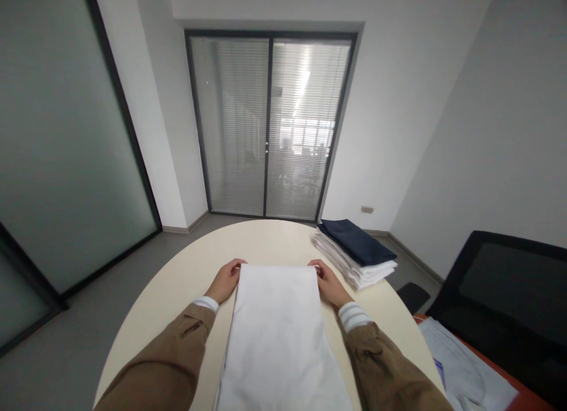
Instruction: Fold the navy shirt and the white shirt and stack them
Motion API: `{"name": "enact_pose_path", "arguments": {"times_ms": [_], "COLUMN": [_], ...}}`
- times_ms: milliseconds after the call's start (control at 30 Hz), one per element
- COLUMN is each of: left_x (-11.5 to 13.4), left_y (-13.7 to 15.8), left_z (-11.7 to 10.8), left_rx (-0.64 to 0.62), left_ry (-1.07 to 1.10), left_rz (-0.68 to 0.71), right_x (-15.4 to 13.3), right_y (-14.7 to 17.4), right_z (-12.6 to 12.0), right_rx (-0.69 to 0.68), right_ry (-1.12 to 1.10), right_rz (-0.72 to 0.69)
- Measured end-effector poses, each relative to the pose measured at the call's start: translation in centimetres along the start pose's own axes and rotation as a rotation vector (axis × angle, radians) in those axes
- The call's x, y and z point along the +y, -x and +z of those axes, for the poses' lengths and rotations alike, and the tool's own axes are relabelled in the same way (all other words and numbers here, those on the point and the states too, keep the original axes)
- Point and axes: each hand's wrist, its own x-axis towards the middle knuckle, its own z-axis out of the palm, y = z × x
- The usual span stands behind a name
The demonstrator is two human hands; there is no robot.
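A white cloth, folded into a long strip, lies on the round cream table and runs toward me past the bottom of the view. My left hand pinches its far left corner, fingers closed at the edge. At the far right corner, my right hand grips the cloth the same way. The fingertips of both hands are partly hidden by the fabric. Just beyond my right hand sits a stack of folded white cloths with a dark navy folded cloth on top.
A black mesh chair stands to the right, with a pale cloth or bag on its orange seat. Past the table is a glazed partition with blinds. Frosted glass stands on the left.
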Motion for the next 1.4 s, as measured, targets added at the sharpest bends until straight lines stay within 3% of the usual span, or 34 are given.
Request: {"name": "enact_pose_path", "arguments": {"times_ms": [133,233,400,633,833,900,1100,1300,1400], "left_x": [1.6,2.2,1.9,1.0,2.2,2.5,2.8,2.9,2.8], "left_y": [0.5,0.7,0.7,0.7,1.1,1.2,1.0,1.0,1.4], "left_z": [0.3,0.3,0.9,1.8,2.3,2.4,2.9,3.2,3.4], "left_rx": [-0.03,-0.017,-0.004,0.074,0.109,0.115,0.172,0.216,0.172], "left_ry": [0.233,0.264,0.328,0.264,0.488,0.544,0.793,0.807,0.739], "left_rz": [-0.149,-0.213,-0.246,-0.214,-0.26,-0.281,-0.309,-0.256,-0.346], "right_x": [-0.9,-1.1,-0.7,-1.9,-2.3,-2.2,-2.6,-3.2,-2.7], "right_y": [0.3,0.2,-0.2,0.2,0.4,0.3,0.3,1.1,0.8], "right_z": [0.0,-0.2,-0.1,0.8,1.3,1.3,1.6,2.6,2.9], "right_rx": [-0.074,-0.034,0.041,-0.053,0.043,0.071,0.084,-0.033,0.056], "right_ry": [-0.141,-0.13,-0.142,-0.173,-0.422,-0.403,-0.347,-0.299,-0.236], "right_rz": [0.029,0.016,0.068,0.052,0.298,0.326,0.219,0.266,0.193]}}
